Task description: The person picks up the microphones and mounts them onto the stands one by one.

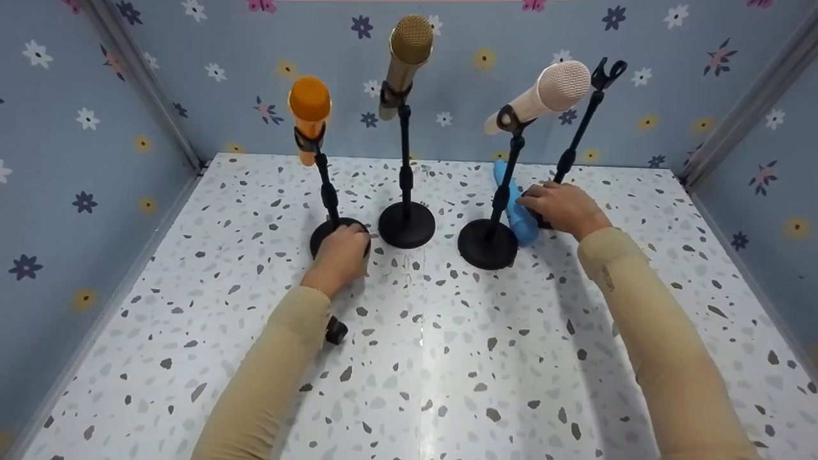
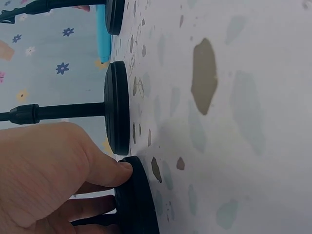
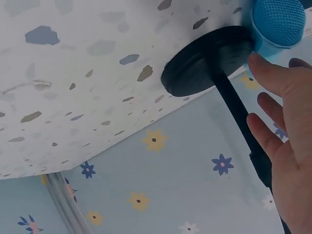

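Observation:
My left hand [image 1: 342,254] grips the round black base [image 2: 136,200] of the microphone stand that carries an orange microphone [image 1: 310,101]. In the left wrist view, its thumb lies on the base's rim and the other fingers reach the base beside the pole. My right hand [image 1: 565,207] is at the foot of a black microphone stand [image 1: 581,131] whose clip holds nothing. Its fingers are spread in the right wrist view, with the thumb near the stand's base [image 3: 195,68] and the blue microphone [image 3: 279,22]. That blue microphone lies on the table, partly behind another stand's pole.
A gold microphone [image 1: 409,48] stands in its clip at the middle back. Right of it, a white microphone [image 1: 549,89] tilts on its stand [image 1: 487,246]. A small black object [image 1: 336,330] shows beside the left sleeve. Flowered panels [image 1: 460,83] enclose the speckled table [image 1: 409,358].

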A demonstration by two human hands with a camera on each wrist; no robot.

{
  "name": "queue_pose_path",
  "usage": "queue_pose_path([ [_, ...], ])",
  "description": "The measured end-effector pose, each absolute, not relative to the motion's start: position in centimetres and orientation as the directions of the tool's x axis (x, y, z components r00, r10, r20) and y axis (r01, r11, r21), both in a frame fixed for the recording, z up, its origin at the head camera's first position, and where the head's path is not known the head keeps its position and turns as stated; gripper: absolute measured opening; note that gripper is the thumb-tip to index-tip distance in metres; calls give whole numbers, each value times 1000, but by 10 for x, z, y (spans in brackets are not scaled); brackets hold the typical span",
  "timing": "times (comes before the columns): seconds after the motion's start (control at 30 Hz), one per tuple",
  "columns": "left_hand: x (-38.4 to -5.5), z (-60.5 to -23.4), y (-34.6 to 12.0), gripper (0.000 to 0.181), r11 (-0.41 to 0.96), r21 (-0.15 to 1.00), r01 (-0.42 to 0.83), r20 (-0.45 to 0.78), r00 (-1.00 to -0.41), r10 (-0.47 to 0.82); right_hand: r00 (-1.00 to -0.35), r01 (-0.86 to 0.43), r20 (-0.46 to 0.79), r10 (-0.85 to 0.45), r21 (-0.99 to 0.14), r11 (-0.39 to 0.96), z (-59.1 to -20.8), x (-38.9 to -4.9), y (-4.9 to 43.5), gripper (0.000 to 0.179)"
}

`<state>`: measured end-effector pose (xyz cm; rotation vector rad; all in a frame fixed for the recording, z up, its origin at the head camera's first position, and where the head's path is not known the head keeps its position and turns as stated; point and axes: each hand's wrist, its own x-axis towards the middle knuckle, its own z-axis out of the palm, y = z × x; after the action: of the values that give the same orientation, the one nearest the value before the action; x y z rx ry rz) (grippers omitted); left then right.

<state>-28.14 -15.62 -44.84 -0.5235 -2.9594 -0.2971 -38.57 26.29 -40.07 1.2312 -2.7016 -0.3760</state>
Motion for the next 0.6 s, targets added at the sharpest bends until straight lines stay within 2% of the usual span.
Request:
queue_pose_path([
  [0.33, -283, -446, -157, 32, 926, 181, 333, 116, -942, 316, -696, -677, -27, -718, 358, 643, -410, -393, 251, 63],
  [0.6, -285, -446, -155, 28, 930, 182, 320, 97, -947, 307, -673, -692, 7, -739, 348, 633, -419, -394, 260, 72],
])
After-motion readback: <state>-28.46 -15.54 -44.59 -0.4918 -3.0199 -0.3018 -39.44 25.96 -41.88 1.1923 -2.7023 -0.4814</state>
